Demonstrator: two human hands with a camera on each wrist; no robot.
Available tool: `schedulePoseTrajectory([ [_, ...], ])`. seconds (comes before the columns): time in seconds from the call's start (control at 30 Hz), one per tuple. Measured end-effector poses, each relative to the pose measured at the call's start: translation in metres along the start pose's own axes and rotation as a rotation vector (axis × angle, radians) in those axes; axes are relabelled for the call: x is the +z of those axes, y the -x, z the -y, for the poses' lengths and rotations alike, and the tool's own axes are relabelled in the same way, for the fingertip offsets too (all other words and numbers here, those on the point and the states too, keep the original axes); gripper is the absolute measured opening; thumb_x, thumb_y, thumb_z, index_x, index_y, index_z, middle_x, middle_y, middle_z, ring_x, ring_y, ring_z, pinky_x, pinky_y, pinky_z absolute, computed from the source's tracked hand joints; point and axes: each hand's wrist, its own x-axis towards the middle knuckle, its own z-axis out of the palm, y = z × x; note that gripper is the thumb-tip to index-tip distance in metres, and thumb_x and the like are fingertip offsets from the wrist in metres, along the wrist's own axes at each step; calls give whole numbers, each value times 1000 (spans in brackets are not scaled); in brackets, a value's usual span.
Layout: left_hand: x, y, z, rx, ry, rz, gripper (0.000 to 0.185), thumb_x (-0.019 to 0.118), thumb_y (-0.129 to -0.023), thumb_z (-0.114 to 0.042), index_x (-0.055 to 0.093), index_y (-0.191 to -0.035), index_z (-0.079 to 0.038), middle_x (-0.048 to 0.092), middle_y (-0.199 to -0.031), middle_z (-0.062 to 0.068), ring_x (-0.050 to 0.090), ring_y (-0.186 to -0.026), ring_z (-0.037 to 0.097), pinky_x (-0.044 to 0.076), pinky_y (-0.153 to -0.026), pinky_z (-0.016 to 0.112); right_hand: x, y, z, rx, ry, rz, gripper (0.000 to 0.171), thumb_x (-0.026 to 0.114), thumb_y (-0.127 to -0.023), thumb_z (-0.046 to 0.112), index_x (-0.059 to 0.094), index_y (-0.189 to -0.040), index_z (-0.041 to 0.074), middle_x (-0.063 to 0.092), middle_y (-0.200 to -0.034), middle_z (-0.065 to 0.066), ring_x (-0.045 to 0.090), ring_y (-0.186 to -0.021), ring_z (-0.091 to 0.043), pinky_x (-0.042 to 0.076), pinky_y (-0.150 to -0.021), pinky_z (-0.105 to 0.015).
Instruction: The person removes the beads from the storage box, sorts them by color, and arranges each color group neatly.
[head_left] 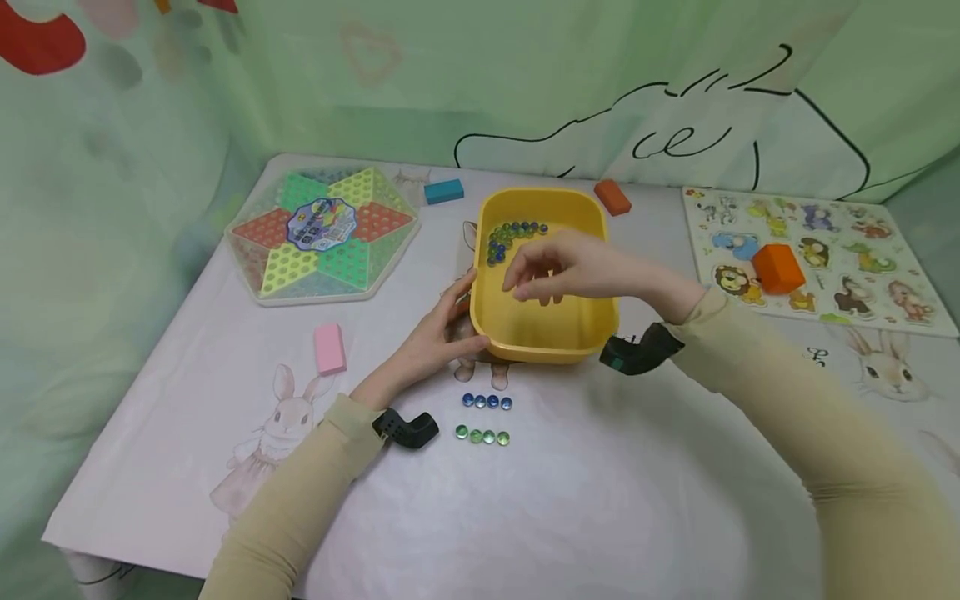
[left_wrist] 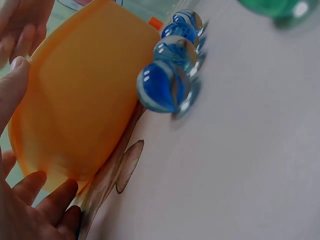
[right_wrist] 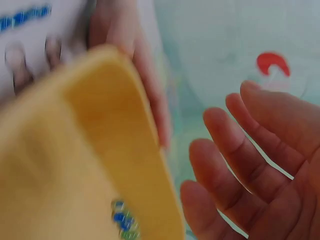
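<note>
A yellow plastic tub (head_left: 543,354) stands mid-table with several blue and green glass marbles (head_left: 517,233) along its far-left side. My left hand (head_left: 431,333) rests against the tub's left side, its thumb at the near-left corner. In the left wrist view its spread fingers (left_wrist: 57,200) touch the outer wall. Above the tub hovers my right hand (head_left: 562,267), fingers loosely bent; nothing shows in it in the right wrist view. On the table before the tub lie a row of blue marbles (head_left: 487,402) and, closer to me, a row of green marbles (head_left: 482,436).
A hexagonal Chinese checkers board (head_left: 322,225) lies at the left. Around it are a pink block (head_left: 330,349) and a blue block (head_left: 444,192). Right of the tub are a red-orange block (head_left: 612,197) and an animal puzzle board (head_left: 825,250) with an orange block (head_left: 777,268) on it.
</note>
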Motion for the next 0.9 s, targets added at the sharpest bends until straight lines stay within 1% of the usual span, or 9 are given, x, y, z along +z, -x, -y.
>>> schedulePoseTrajectory([
  [0.13, 1, -6, 19, 35, -5, -6, 83, 62, -89, -25, 7, -150, -22, 10, -156, -1, 27, -138, 24, 14, -114, 46, -9, -17, -12, 44, 46, -53, 15, 61, -90, 17, 65, -100, 7, 62, -85, -10, 55, -72, -21, 50, -65, -30],
  [0.2, 1, -7, 21, 42, 2, -8, 83, 63, -88, -25, 7, -150, -22, 10, -156, -1, 28, -138, 24, 13, -114, 47, -12, -25, -17, 76, 62, -80, 16, 60, -90, 17, 65, -101, 6, 63, -86, -12, 56, -73, -24, 50, -65, -31],
  [0.23, 1, -7, 21, 43, 3, -9, 84, 63, -88, -25, 7, -150, -23, 10, -156, -1, 28, -138, 24, 13, -113, 47, -13, -28, -20, 91, 66, -93, 17, 60, -90, 17, 65, -101, 6, 63, -87, -13, 57, -73, -26, 50, -65, -32],
  [0.37, 1, -2, 4, 21, 2, -1, 83, 61, -88, -11, 6, -150, -14, 9, -156, 6, 25, -139, 27, 13, -114, 46, -16, -43, -30, 163, 74, -132, 19, 59, -91, 17, 64, -103, 4, 62, -88, -16, 57, -76, -31, 49, -65, -31],
  [0.4, 1, -2, 3, 24, 1, 0, 83, 61, -88, -11, 6, -150, -14, 9, -156, 7, 25, -139, 28, 13, -114, 46, -17, -47, -34, 176, 77, -139, 19, 59, -91, 17, 64, -103, 4, 62, -89, -16, 57, -76, -31, 49, -64, -30],
  [0.47, 1, -4, 9, 26, 8, 0, 83, 61, -88, -10, 6, -150, -16, 10, -156, 6, 25, -139, 26, 15, -114, 45, -17, -55, -40, 197, 86, -151, 18, 58, -91, 17, 64, -103, 4, 62, -88, -17, 57, -75, -30, 48, -62, -28],
  [0.67, 3, -10, 32, 55, 4, -9, 86, 64, -87, -19, 6, -149, -31, 14, -155, 0, 29, -138, 20, 19, -113, 41, -13, -72, -55, 256, 138, -152, 17, 59, -91, 18, 64, -102, 6, 61, -88, -13, 55, -69, -24, 45, -58, -24],
  [0.8, 3, -11, 36, 70, -12, -18, 85, 65, -87, -24, 7, -149, -33, 12, -155, -6, 28, -138, 18, 17, -114, 42, -8, -81, -56, 289, 158, -123, 19, 60, -90, 17, 65, -104, 7, 61, -88, -12, 53, -66, -22, 44, -55, -24],
  [0.9, 2, -11, 35, 68, -12, -17, 85, 64, -87, -21, 7, -149, -29, 11, -156, -5, 27, -138, 18, 15, -114, 43, -4, -86, -56, 306, 209, -97, 20, 61, -89, 16, 65, -107, 8, 61, -90, -11, 52, -68, -21, 44, -58, -25],
])
